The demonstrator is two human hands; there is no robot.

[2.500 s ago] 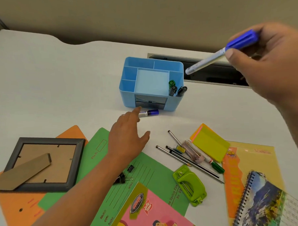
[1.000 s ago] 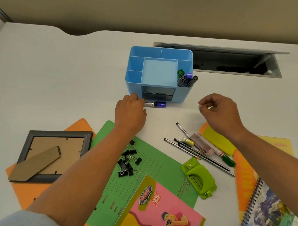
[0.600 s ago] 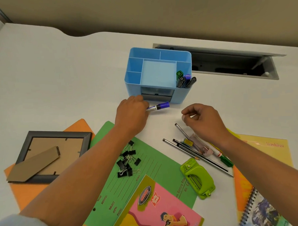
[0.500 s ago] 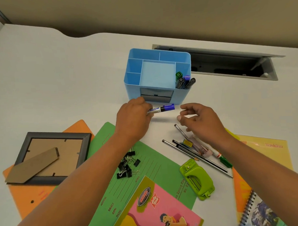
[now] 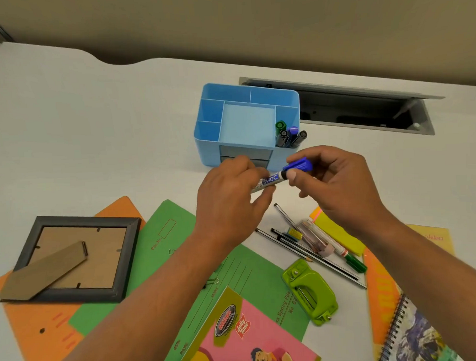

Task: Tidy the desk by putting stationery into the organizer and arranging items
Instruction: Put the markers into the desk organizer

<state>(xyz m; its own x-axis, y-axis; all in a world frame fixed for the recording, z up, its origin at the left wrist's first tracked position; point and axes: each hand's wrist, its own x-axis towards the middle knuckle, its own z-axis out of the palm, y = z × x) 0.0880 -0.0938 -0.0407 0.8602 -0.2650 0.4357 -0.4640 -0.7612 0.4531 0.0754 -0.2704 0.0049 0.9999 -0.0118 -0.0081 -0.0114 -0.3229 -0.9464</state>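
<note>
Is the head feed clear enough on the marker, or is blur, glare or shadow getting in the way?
Head view: the blue-capped marker, pinched by left hand and right hand, is sharp, label letters visible; head view: soft even light, faint shadows under the hands, no glare on the desk; head view: wide-angle stretch toward the edges.

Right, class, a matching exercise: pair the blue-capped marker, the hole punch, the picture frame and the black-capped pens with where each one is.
Things:
1. blue-capped marker
2. hole punch
3. picture frame
4. black-capped pens

Places:
A. standing in the organizer
B. back up, on the orange folder
C. pinched between the left hand and the right hand
D. on the desk, beside the pencils

Pairs: 1-C, 2-D, 3-B, 4-A
</note>
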